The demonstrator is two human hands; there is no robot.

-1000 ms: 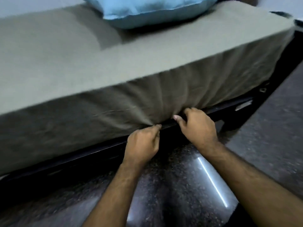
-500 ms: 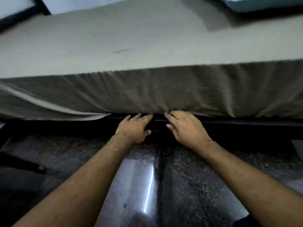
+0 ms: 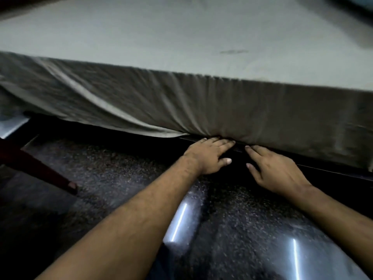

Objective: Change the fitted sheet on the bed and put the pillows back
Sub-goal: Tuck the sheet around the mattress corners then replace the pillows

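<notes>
A grey-green fitted sheet (image 3: 181, 47) covers the mattress top and hangs down its near side in folds. My left hand (image 3: 210, 156) lies flat with straight fingers, its fingertips pushed against the sheet's bottom hem at the dark bed frame (image 3: 323, 168). My right hand (image 3: 274, 170) is beside it, fingers straight, tips at the same hem. Left of my hands the hem (image 3: 141, 128) hangs loose below the mattress. A sliver of a blue pillow (image 3: 363, 3) shows at the top right corner.
Dark speckled polished floor (image 3: 121, 178) with light glare lies under my arms. A reddish wooden leg (image 3: 40, 170) slants across the floor at the left. The space under the bed is black.
The view has swung left along the bed side, so the pillow is nearly out of frame. My hands went from pinching the hem to flat fingers pushing it under, further left.
</notes>
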